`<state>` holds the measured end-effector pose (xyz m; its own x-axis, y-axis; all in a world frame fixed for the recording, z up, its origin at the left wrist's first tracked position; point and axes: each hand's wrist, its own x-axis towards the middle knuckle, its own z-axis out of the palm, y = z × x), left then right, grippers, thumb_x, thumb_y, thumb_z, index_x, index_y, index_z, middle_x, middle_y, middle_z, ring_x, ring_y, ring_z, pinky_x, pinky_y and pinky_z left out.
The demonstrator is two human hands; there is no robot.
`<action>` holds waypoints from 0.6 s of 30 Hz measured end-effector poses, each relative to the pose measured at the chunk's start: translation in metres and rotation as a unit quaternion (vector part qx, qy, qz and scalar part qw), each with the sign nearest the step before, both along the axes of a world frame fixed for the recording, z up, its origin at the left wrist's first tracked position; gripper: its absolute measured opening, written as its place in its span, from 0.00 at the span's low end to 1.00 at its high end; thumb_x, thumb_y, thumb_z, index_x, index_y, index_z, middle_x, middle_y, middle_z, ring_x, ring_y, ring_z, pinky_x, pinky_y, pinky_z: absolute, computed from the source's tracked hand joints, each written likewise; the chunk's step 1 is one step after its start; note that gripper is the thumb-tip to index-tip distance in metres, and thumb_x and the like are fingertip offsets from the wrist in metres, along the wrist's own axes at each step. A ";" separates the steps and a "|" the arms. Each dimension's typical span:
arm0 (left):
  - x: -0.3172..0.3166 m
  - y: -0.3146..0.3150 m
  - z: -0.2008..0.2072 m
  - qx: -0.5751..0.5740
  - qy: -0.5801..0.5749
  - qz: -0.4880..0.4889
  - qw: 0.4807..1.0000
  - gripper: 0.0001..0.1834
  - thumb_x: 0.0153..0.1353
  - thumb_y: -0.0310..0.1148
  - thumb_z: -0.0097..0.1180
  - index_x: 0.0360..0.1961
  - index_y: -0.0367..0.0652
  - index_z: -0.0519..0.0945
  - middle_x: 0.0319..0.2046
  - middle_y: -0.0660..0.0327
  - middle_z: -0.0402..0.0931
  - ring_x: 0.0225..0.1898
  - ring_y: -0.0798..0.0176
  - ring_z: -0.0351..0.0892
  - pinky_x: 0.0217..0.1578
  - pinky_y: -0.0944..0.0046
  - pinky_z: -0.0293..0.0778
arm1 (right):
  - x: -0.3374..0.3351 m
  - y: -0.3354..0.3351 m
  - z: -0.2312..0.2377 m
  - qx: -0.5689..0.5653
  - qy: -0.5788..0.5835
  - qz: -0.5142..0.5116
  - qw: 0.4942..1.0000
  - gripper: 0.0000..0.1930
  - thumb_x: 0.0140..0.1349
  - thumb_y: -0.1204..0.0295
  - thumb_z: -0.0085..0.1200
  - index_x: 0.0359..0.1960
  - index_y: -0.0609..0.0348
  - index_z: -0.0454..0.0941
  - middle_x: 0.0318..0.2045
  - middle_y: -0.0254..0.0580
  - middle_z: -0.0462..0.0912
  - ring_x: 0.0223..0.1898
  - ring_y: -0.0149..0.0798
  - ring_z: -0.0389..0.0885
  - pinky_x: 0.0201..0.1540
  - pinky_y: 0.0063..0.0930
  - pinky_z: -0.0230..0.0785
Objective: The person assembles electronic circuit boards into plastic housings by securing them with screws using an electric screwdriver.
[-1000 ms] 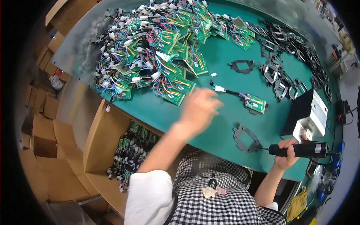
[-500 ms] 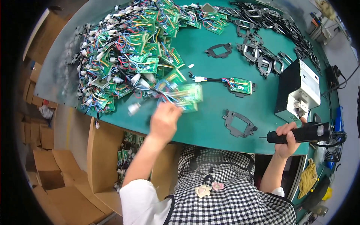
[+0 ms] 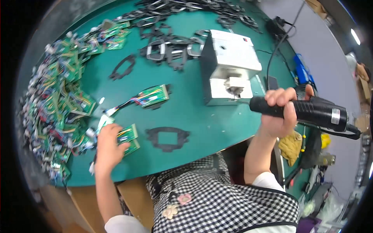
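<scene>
My left hand (image 3: 108,149) is closed round green circuit boards (image 3: 130,134) with coloured wires, low over the table beside the pile; its fingers partly hide them. In my right hand (image 3: 280,106) is a black electric screwdriver (image 3: 311,111), its thin bit pointing left at the front of a white-and-black screw feeder (image 3: 233,58). Whether the bit touches the feeder I cannot tell. Between the hands lies a black plastic frame (image 3: 168,138) with a rectangular opening. Beyond it, another circuit board (image 3: 153,96) rests on a black frame, its wire lead running left to a white connector.
Heaped along the left is a large pile of wired circuit boards (image 3: 64,101). Many black frames (image 3: 175,50) lie at the back, with a single frame (image 3: 122,67) nearer. A tan cloth (image 3: 291,147) and tools sit at the right. The screwdriver's cable (image 3: 342,134) loops below it.
The view has swung to the right. My right hand has raised the screwdriver, and its bit is now at the screw feeder. My left hand has brought the boards down near the table.
</scene>
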<state>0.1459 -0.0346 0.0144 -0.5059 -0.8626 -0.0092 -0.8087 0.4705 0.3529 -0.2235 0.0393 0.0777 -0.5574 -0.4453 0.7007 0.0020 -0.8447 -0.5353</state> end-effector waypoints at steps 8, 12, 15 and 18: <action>-0.024 0.002 0.040 -0.010 0.246 0.118 0.962 0.29 0.36 0.24 0.65 0.45 0.35 0.70 0.37 0.59 0.71 0.39 0.62 0.71 0.38 0.67 0.68 | -0.023 -0.023 -0.013 0.090 0.086 -0.018 0.992 0.35 0.47 0.80 0.51 0.57 0.67 0.47 0.19 0.43 0.73 0.19 0.36 0.73 0.27 0.29 0.71; -0.025 0.022 0.035 -0.107 0.241 0.031 0.964 0.39 0.31 0.34 0.70 0.50 0.37 0.72 0.39 0.58 0.72 0.40 0.60 0.71 0.37 0.66 0.69 | -0.037 -0.035 -0.015 0.058 0.220 0.203 0.952 0.36 0.43 0.80 0.55 0.55 0.68 0.49 0.17 0.44 0.73 0.17 0.37 0.73 0.24 0.27 0.69; -0.061 0.032 0.014 -0.080 0.173 -0.077 0.979 0.34 0.31 0.30 0.68 0.47 0.36 0.73 0.40 0.55 0.72 0.41 0.52 0.71 0.39 0.59 0.69 | -0.041 -0.042 -0.014 0.139 0.151 0.191 0.960 0.37 0.41 0.80 0.55 0.54 0.72 0.51 0.17 0.42 0.73 0.16 0.35 0.72 0.23 0.23 0.68; -0.093 0.040 -0.007 -0.046 0.135 -0.102 0.985 0.30 0.35 0.27 0.65 0.46 0.38 0.73 0.42 0.53 0.69 0.43 0.49 0.68 0.43 0.56 0.66 | -0.029 -0.038 0.000 0.209 0.089 0.069 0.971 0.35 0.44 0.79 0.53 0.56 0.73 0.51 0.17 0.41 0.72 0.16 0.35 0.72 0.23 0.23 0.68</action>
